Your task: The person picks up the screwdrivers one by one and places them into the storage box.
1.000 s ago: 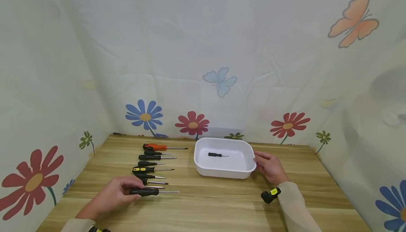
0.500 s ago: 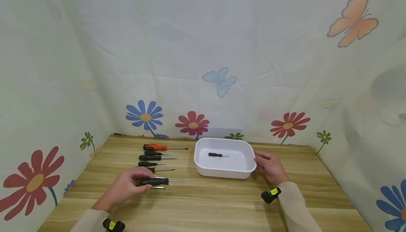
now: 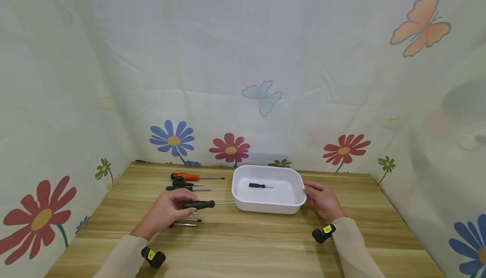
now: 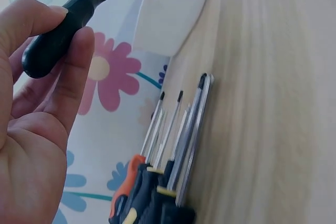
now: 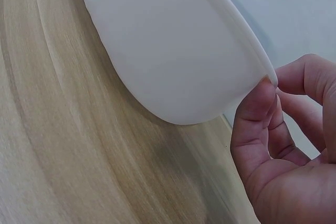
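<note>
My left hand (image 3: 171, 208) pinches a black-handled screwdriver (image 3: 199, 204) by its handle, raised over the row of tools. Its shaft points right, the tip overlapping the left wall of a white plastic tub (image 3: 267, 207) in the head view. In the left wrist view the thumb and fingers hold the dark handle (image 4: 65, 35) well above the wood. My right hand (image 3: 322, 200) pinches the tub's right rim between thumb and fingers, as the right wrist view shows at the rim (image 5: 270, 72). Inside the tub lies a small black screwdriver (image 3: 258, 185).
Several screwdrivers lie in a row on the wooden table (image 3: 243, 252), shafts pointing right; an orange-handled one (image 3: 187, 176) is farthest back. My left hand hides some of their handles. A flower-printed curtain (image 3: 212, 58) surrounds the table at the back and sides.
My left hand has lifted the black-handled screwdriver from the front of the row and carried it right and away from me, toward the tub. The right hand and tub have stayed put.
</note>
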`<state>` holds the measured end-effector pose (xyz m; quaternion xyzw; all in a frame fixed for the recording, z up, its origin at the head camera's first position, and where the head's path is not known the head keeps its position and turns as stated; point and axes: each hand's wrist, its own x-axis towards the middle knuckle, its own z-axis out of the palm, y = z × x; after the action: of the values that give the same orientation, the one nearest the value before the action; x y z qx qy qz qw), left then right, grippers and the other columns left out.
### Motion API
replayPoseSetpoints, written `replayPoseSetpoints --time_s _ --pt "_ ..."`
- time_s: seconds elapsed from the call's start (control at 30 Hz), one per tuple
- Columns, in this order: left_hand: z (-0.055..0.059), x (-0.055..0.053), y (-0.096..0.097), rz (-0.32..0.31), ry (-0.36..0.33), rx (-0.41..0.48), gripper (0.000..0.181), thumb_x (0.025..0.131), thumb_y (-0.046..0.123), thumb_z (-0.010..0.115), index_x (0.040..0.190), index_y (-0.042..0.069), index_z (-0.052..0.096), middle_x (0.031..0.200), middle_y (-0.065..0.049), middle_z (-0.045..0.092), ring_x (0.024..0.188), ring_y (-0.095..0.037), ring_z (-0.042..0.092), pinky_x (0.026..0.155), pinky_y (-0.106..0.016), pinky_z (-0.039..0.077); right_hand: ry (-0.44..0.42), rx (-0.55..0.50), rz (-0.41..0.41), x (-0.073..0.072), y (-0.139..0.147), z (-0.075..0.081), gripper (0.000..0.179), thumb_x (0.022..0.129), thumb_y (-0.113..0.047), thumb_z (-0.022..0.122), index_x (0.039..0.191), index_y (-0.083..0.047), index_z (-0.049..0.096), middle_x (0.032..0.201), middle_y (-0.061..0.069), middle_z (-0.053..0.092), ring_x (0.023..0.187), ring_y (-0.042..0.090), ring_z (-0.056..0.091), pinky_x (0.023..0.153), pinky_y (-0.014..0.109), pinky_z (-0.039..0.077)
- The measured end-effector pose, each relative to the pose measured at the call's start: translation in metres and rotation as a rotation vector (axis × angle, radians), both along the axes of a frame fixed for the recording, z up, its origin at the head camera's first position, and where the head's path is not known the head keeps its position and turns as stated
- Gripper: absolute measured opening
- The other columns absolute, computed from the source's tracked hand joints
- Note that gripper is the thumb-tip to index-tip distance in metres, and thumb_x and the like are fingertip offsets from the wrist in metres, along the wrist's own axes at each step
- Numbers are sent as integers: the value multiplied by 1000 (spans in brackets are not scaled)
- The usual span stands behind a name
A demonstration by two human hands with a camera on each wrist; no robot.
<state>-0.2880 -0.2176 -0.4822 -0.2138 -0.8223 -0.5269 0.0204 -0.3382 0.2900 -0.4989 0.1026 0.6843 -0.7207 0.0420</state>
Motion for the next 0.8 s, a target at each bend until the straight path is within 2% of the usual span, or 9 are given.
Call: replayPoseSetpoints --time_s 0.17,0.5,0.8 --pt "2 -12 8 -5 27 7 26 82 20 87 106 17 79 115 -13 73 88 -12 72 77 -24 61 1 -7 7 1 0 0 49 97 -8 69 144 0 57 113 3 75 84 14 68 76 26 61" --pt "9 -29 18 6 15 9 31 83 26 86 112 17 78 114 -8 72 90 -17 70 79 -23 60 9 -12 16 -1 1 -2 50 97 -8 69 144 1 56 104 -2 75 83 13 68 75 26 61" --pt "14 -43 31 7 -19 39 31 84 27 86 112 16 79 122 -11 71 93 -18 72 78 -26 62 7 -7 18 0 0 1 48 98 -8 68 143 0 57 100 -3 76 80 13 66 73 25 60"
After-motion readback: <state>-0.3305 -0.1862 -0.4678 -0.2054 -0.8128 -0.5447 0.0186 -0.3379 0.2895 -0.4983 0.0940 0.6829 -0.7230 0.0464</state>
